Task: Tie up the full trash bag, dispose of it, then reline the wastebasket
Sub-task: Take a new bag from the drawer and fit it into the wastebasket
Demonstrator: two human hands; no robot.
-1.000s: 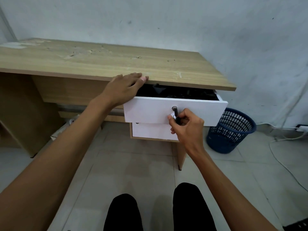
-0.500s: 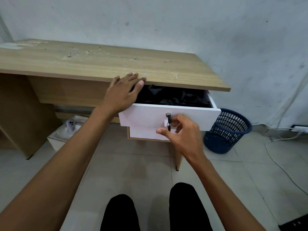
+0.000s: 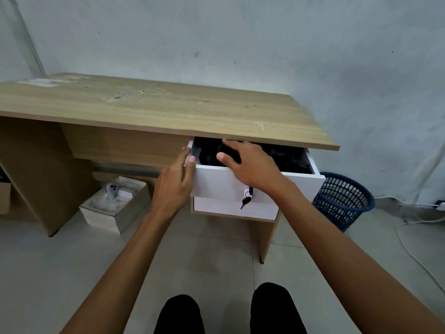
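Observation:
The white top drawer (image 3: 216,182) of the wooden desk (image 3: 149,109) stands pulled out, with crumpled black plastic bags (image 3: 286,156) inside. My right hand (image 3: 250,165) reaches over the drawer's front edge with fingers spread above the black plastic, holding nothing. My left hand (image 3: 174,186) rests against the drawer's left front corner, fingers straight. A blue mesh wastebasket (image 3: 343,201) stands on the floor right of the desk, and no liner shows in it.
A key with a second key on a ring (image 3: 246,198) hangs from the drawer lock. A second white drawer (image 3: 216,208) below is closed. An open white box (image 3: 115,206) sits under the desk. White cables (image 3: 414,254) trail across the tiled floor at right.
My right hand let go of the key and rose over the drawer's edge above the bags. My left hand slid from the drawer's top edge to its left corner. The drawer came out further.

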